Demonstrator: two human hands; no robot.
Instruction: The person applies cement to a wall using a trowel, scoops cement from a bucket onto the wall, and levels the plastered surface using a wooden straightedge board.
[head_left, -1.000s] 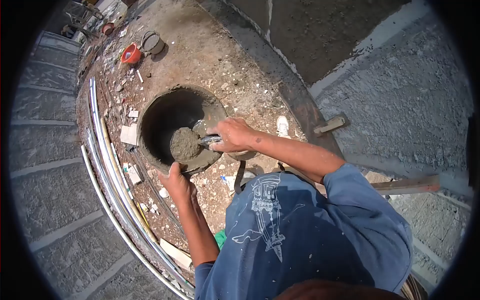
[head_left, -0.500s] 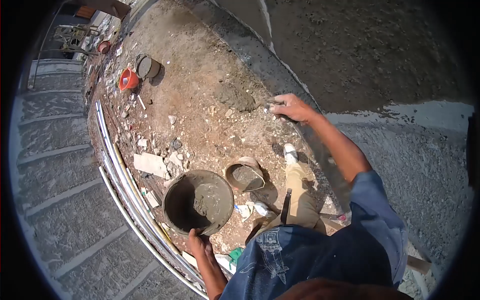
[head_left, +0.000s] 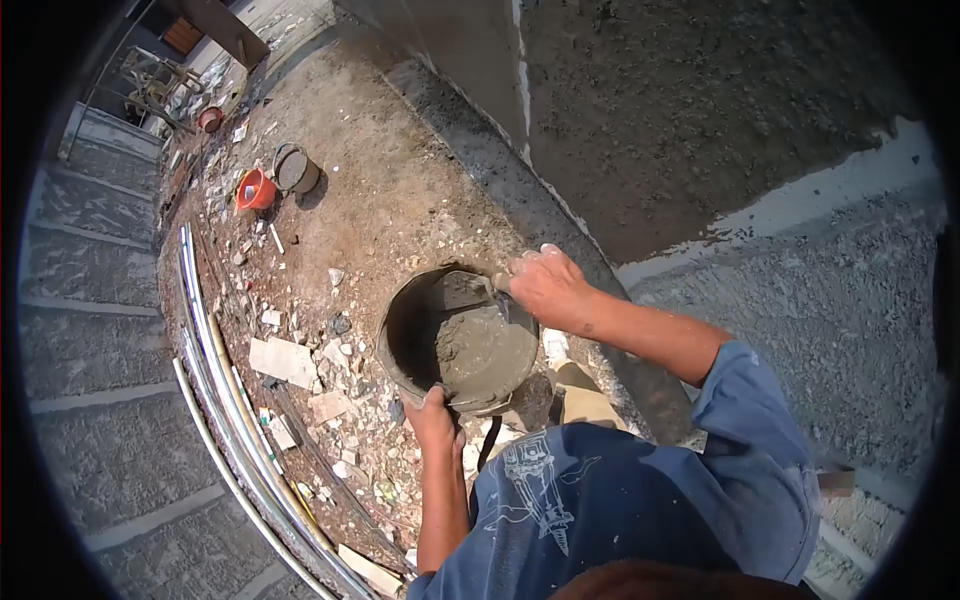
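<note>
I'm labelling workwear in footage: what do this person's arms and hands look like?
The left hand and right hand are gloveless, the forearms bare. A loose, short blue sleeve covers the upper right arm; the matching shirt carries a white line print.

So the bucket [head_left: 403, 345] is right in front of the person with mortar [head_left: 488, 357] in it, pipes [head_left: 200, 300] run along the ground [head_left: 375, 170] off to the left, a wall [head_left: 790, 270]'s on the right, and two pails [head_left: 297, 174] sit side by side further ahead, leftish.
</note>
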